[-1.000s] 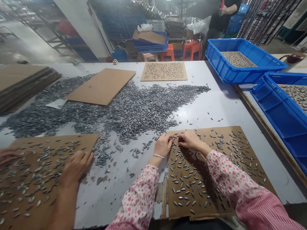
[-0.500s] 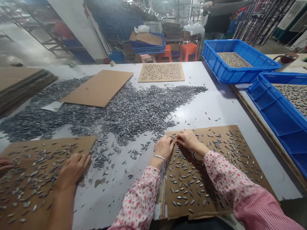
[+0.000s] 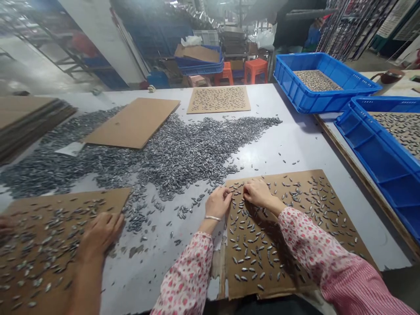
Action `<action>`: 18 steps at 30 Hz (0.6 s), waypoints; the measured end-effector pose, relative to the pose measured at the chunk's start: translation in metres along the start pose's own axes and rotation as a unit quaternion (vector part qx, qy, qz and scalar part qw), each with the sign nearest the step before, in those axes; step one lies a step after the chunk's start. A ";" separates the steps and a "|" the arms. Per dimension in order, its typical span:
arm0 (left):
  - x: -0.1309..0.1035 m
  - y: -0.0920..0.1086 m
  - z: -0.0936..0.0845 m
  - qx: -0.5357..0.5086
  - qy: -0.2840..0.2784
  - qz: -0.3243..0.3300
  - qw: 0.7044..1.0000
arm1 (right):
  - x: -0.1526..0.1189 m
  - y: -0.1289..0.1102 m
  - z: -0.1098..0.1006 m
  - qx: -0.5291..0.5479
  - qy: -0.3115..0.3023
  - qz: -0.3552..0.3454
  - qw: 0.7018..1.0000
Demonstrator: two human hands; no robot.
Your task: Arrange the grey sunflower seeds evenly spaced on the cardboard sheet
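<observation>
A brown cardboard sheet [image 3: 295, 280] lies before me, dotted with small silvery spindle-shaped metal pieces [image 3: 243, 278]. My left hand [image 3: 217, 203], with a bracelet at its wrist, is at the sheet's upper left edge. Its fingers are bent together, and whatever lies between them is hidden. Just to the right, over the sheet's upper part, my right hand [image 3: 258, 192] has its fingertips pinched downward among the pieces. Too little shows there to tell what they hold. A gap separates the two hands.
A large heap of the same pieces [image 3: 183, 157] spreads across the white table [image 3: 262, 153]. At left, a co-worker's hand [image 3: 101, 234] rests over another dotted cardboard sheet [image 3: 111, 197]. Blue crates [image 3: 305, 103] stand at right. A plain cardboard [image 3: 134, 122] lies on the heap.
My hands have drawn apart from near contact. The left hand has shifted slightly left and down; the right stays almost in place. The view has shifted a little.
</observation>
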State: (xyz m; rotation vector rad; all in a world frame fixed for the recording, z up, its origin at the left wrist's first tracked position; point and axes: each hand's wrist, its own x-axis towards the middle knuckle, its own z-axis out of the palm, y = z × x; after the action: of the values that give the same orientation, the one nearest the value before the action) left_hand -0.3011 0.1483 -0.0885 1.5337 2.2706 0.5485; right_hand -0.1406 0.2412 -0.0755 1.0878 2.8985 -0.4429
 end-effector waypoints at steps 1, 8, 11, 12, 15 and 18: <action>-0.002 -0.001 -0.002 -0.008 -0.004 0.011 1.000 | 0.001 -0.001 -0.001 -0.007 0.007 0.008 1.000; -0.006 0.007 -0.006 -0.018 -0.028 0.022 0.999 | 0.005 -0.002 0.004 0.001 0.045 0.011 0.999; -0.003 0.012 -0.002 0.006 -0.027 0.024 0.999 | 0.007 -0.006 0.006 -0.005 0.032 -0.012 0.999; -0.002 0.013 0.000 0.014 -0.027 0.028 0.999 | 0.007 -0.007 0.006 -0.014 0.029 -0.016 0.999; 0.001 0.013 0.006 0.037 -0.020 0.031 0.999 | 0.009 -0.010 0.005 -0.039 0.031 -0.021 0.999; 0.002 0.007 0.012 0.030 -0.009 0.033 0.999 | 0.009 -0.011 0.003 -0.054 0.039 -0.007 0.998</action>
State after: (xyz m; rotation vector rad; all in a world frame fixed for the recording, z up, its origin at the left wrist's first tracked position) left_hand -0.2903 0.1542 -0.0956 1.6398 2.2489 0.4861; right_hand -0.1548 0.2378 -0.0763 1.0951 2.9589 -0.2452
